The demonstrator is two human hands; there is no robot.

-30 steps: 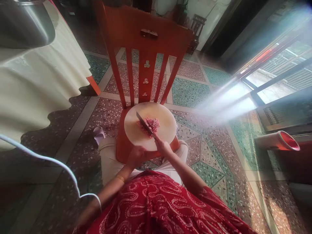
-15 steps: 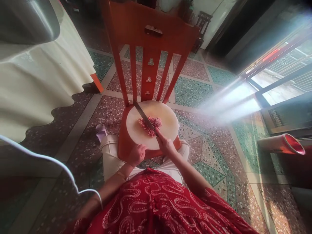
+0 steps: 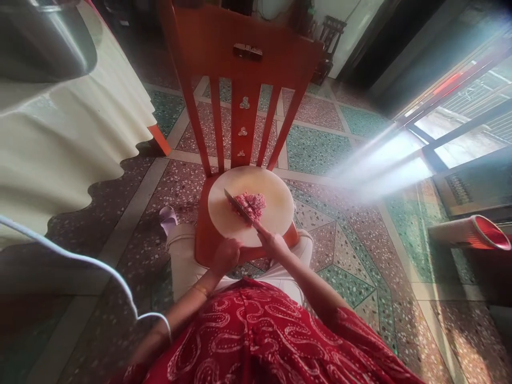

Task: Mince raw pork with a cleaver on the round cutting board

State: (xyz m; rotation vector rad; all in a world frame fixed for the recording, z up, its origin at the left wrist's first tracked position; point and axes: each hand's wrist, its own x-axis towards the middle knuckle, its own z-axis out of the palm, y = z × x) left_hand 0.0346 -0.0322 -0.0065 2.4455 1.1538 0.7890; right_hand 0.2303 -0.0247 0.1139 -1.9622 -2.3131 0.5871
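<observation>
A round pale cutting board (image 3: 280, 213) lies on the seat of a red wooden chair (image 3: 203, 242). Near its middle is a heap of pink minced meat (image 3: 256, 201). My right hand (image 3: 272, 244) is closed round the handle of a knife (image 3: 239, 207), whose blade slants to the upper left across the left part of the meat, low over the board. At the board's near left edge, my left hand (image 3: 229, 255) is closed, its fingers curled against the rim; the fingertips are partly hidden.
A table with a cream cloth (image 3: 100, 122) and a metal vessel (image 3: 52, 42) stands at the left. The chair's back (image 3: 244, 32) rises beyond the board. A white cable (image 3: 80, 258) crosses the lower left. A red-lined bin (image 3: 468, 233) is at the right.
The knife has come down and towards me, its blade now lying lower across the meat's left side. My left hand has curled more tightly at the board's edge.
</observation>
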